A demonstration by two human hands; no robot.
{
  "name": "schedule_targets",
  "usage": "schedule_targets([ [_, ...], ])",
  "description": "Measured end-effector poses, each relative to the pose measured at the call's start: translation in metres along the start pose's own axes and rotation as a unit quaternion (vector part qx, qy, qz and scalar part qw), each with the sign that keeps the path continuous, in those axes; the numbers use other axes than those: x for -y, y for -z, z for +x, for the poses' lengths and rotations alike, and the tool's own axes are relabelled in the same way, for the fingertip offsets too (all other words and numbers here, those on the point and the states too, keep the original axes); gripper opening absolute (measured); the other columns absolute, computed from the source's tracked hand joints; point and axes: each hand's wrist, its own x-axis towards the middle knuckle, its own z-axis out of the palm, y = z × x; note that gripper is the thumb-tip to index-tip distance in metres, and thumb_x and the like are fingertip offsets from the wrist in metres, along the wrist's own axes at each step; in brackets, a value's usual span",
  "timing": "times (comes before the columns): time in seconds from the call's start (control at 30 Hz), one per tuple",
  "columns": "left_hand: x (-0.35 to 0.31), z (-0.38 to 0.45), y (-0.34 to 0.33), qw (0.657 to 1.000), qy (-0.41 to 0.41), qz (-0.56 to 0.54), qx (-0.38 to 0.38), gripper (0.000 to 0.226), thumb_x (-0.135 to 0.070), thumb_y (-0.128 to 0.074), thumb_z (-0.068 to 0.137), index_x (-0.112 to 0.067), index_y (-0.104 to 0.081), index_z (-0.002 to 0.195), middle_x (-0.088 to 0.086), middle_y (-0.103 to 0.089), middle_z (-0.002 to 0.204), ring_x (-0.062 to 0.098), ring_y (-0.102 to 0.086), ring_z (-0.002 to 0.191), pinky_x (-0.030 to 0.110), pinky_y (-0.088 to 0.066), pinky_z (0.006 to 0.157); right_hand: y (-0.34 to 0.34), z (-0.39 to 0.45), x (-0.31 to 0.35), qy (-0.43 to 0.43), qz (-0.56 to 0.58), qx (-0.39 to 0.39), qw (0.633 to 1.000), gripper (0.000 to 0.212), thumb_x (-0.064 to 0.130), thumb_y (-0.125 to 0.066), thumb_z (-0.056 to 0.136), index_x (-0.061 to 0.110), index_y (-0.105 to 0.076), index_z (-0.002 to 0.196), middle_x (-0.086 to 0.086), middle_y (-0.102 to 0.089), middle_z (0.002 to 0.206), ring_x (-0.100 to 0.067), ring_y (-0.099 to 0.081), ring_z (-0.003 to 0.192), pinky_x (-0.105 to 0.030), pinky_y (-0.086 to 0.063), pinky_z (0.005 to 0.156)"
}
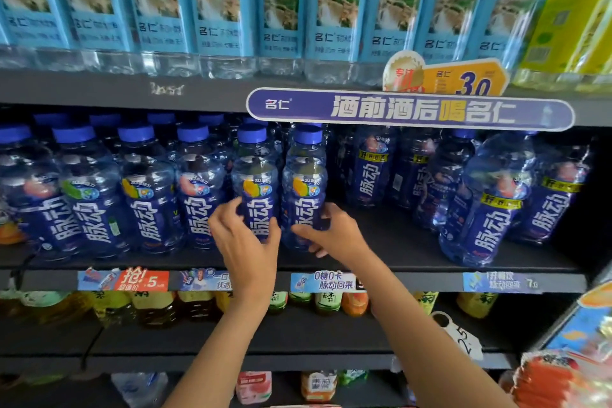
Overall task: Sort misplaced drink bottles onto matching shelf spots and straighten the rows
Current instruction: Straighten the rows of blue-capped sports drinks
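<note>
Both hands were up at the middle shelf (414,262), each on a blue-capped drink bottle in the front row. The left hand (246,238) curled its fingers and thumb around the lower body of one mango-label bottle (255,185). The right hand (334,235) gripped the neighbouring mango-label bottle (306,182) at its 3 o'clock side, fingers wrapped round the lower part. The two bottles stood upright and touching, just beside each other near the shelf's front edge.

To 9 o'clock of them ran a row of four more blue-capped bottles (145,189) with mixed fruit labels, standing close together. To 3 o'clock, past a bare gap of shelf, stood a looser group of taller blue bottles with yellow bands (490,205); the front one leaned slightly and sat nearer the edge than the rest, which were set well back.

At 12 o'clock, the upper shelf carried a tight row of clear water bottles with light-blue labels (281,13), with a yellow-labelled bottle (576,26) at the far right. A purple banner strip (410,109) hung on that shelf's edge, an orange price tag (463,79) above it. At 6 o'clock, tea bottles (155,305) filled the lower shelf, and price labels (142,280) lined the middle shelf's front rail.
</note>
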Motion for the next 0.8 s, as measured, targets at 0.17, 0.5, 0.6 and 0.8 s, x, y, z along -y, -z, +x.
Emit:
schedule_targets([
  [0.17,-0.025,-0.018,-0.019,0.982,-0.187,-0.019,0.033,0.036,-0.012,-0.056,0.082,-0.012,-0.045,0.117,0.004,-0.039,0.117,0.022,-0.047,0.107,0.026,-0.037,0.094,0.056,0.007,-0.022,-0.019,0.182,-0.104,0.978,0.040,0.027,-0.066,0.087,0.000,-0.057,0.115,-0.006,-0.064,0.107,-0.019,-0.066,0.065,-0.027,-0.057,0.055],
  [0.5,-0.069,-0.028,-0.108,0.975,-0.070,-0.050,0.203,0.050,-0.012,-0.064,0.085,-0.003,-0.042,0.129,0.014,-0.045,0.128,0.025,-0.043,0.121,0.034,-0.038,0.101,0.097,0.004,-0.045,-0.009,-0.114,-0.357,0.927,0.069,0.018,-0.064,0.085,0.000,-0.026,0.140,-0.019,-0.026,0.144,-0.039,-0.043,0.123,-0.043,-0.045,0.090],
  [0.6,-0.085,-0.011,-0.148,0.969,0.079,-0.061,0.224,0.067,-0.021,-0.066,0.086,0.001,-0.031,0.138,0.018,-0.039,0.136,0.030,-0.038,0.128,0.032,-0.032,0.103,0.090,0.000,-0.051,-0.056,-0.126,-0.284,0.949,0.087,0.022,-0.061,0.087,-0.001,-0.003,0.147,-0.020,-0.007,0.153,-0.036,-0.031,0.135,-0.041,-0.041,0.094],
  [0.8,-0.094,0.007,-0.204,0.954,0.195,-0.002,0.226,0.081,-0.030,-0.068,0.084,-0.001,-0.020,0.142,0.019,-0.032,0.143,0.036,-0.030,0.131,0.042,-0.032,0.103,0.091,0.000,-0.067,-0.051,-0.135,-0.248,0.958,0.085,0.017,-0.056,0.089,0.004,0.003,0.148,-0.016,0.011,0.156,-0.037,-0.038,0.131,-0.038,-0.041,0.091],
])
